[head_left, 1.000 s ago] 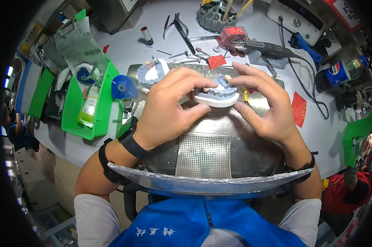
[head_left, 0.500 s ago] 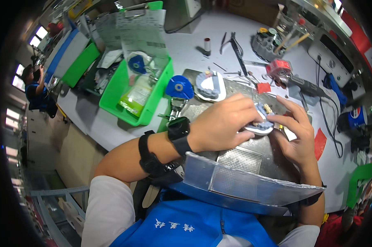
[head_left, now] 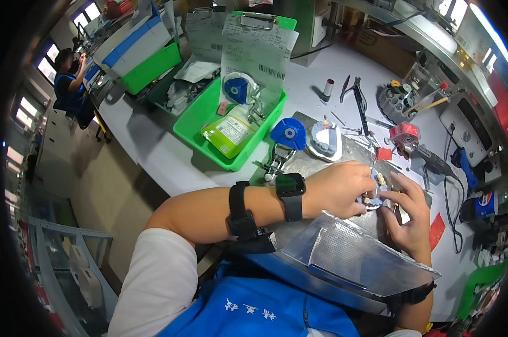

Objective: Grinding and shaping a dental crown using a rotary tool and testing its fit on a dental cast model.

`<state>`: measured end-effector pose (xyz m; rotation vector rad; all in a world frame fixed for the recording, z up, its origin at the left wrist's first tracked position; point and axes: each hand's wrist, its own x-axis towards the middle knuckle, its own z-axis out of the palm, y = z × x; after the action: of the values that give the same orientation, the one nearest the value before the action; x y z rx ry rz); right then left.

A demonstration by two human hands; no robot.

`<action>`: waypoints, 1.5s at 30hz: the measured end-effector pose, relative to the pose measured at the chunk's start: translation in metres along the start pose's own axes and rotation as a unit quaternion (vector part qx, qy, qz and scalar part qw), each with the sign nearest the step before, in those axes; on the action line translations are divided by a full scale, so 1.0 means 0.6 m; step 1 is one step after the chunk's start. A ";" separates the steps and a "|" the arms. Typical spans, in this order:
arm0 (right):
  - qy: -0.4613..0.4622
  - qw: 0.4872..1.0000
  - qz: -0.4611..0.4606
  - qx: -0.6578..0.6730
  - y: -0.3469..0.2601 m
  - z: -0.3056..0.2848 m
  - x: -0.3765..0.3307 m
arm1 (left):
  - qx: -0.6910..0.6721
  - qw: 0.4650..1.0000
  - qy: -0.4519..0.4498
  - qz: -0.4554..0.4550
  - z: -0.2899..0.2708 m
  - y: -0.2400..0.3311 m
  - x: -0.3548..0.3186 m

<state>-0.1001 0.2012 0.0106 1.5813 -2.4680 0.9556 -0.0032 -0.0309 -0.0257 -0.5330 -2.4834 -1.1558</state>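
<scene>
Dental model [head_left: 376, 190] with pale teeth sits clamped between left hand [head_left: 341, 188] and right hand [head_left: 409, 219]. Both grips close on it. Another grey cast [head_left: 324, 140] lies at ten o'clock on the counter [head_left: 169, 163].

A flat green-and-white packet [head_left: 229, 133] lies in the green tray [head_left: 206, 147] on the counter [head_left: 153, 151], its white label facing up. Behind it a clipboard [head_left: 258, 45] leans upright, holding a white printed sheet with a barcode. On the left wrist sits a smartwatch [head_left: 291, 186], its square screen dark
</scene>
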 end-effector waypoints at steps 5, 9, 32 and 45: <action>-0.004 1.000 -0.003 -0.002 -0.002 -0.004 0.002 | -0.141 0.984 -0.042 -0.103 -0.027 0.019 0.012; -0.004 1.000 -0.008 0.015 0.000 -0.007 0.001 | 0.152 0.978 0.139 -0.007 -0.099 0.000 0.032; -0.010 0.998 -0.050 -0.020 0.007 0.011 0.001 | -0.041 0.959 0.271 -0.080 -0.128 0.011 0.042; 0.116 0.992 -0.012 0.056 0.023 0.006 -0.001 | -0.009 0.992 0.020 -0.128 -0.017 0.032 0.047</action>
<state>-0.1105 0.2037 0.0012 1.4320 -2.2697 1.2171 -0.0172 -0.0219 0.0058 -0.1970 -2.5634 -1.2696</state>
